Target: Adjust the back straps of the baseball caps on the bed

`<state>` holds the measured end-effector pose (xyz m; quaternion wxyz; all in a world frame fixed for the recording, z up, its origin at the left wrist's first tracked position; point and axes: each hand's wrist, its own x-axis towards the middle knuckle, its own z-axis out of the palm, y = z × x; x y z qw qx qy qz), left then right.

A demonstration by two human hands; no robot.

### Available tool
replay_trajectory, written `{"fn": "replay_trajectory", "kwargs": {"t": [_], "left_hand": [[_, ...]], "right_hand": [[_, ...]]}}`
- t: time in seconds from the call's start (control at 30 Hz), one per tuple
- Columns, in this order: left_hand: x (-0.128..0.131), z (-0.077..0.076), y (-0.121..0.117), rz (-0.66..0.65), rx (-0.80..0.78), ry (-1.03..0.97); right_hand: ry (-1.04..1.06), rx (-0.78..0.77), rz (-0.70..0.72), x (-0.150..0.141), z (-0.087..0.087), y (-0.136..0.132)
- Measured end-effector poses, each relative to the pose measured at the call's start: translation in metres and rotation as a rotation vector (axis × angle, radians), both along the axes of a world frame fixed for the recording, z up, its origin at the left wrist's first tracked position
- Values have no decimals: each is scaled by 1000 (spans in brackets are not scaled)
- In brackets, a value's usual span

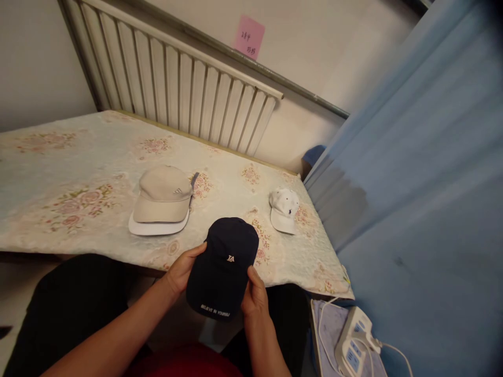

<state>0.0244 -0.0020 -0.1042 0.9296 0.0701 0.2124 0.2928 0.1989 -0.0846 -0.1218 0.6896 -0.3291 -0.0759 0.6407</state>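
Observation:
Between my two hands I hold a dark navy baseball cap, its brim tilted toward me. Small white letters sit on its front, and "BELIEVE IN YOURSELF" runs along the brim's edge. My left hand grips the cap's left side, the thumb on top. On the right side my right hand grips it with the thumb along the edge; the other fingers of both hands are mostly hidden underneath. To the left a beige cap lies stacked over a white-brimmed cap. Farther right lies a white cap with a small dark logo.
A flowered cover spreads over the low table or bed before me. Behind it stands a white radiator under a pink note. A blue curtain hangs at the right, beside a power strip with cords.

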Motion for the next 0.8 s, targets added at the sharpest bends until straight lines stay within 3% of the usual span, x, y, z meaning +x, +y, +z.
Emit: {"fn": "replay_trajectory", "kwargs": {"t": [0.17,0.5,0.8], "left_hand": [[0,-1,0,-46,-12,-12],[1,8,-2,-15,-52,13],[0,2,-2,-9,-32,-29]], "right_hand": [[-9,-4,-8,0,-1,0],[-9,-3,-15,-2,8,-2],[-3,-10,-42,2,18,-3]]}}
